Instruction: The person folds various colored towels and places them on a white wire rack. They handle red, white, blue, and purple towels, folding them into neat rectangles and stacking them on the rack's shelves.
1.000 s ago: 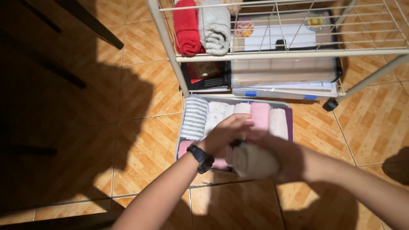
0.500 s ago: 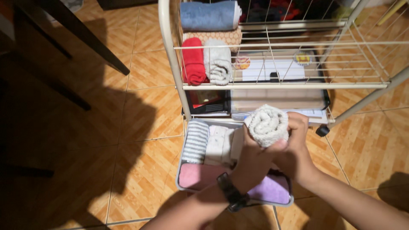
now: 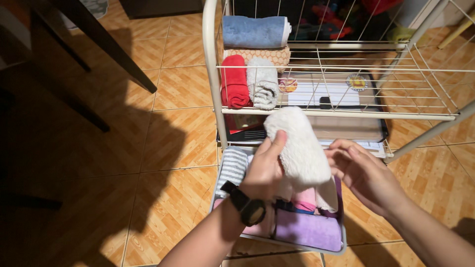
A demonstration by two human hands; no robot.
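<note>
- Wire rack point(image 3: 336, 114) just past both hands: one blue point(image 3: 255, 31), one red point(image 3: 234, 81), one grey rolled towel point(image 3: 262, 83), rest of the shelf open.
- Grey bin point(image 3: 297, 243) under the hands, packed with rolled cloths: striped point(image 3: 233, 165), purple point(image 3: 309, 230).
- Left hand point(image 3: 264, 170) grips a white rolled towel point(image 3: 299, 151); right hand point(image 3: 363, 173) loose, fingers spread beside it.

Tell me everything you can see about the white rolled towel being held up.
The white rolled towel is a fluffy, terry-looking cloth wound into a thick cylinder, tilted with its rounded top toward the wire rack. A loose corner hangs from its lower end. The left hand grips it along its side, thumb pressed against it. The right hand is open beside it, apart. It hangs over the bin of folded cloths.
</note>
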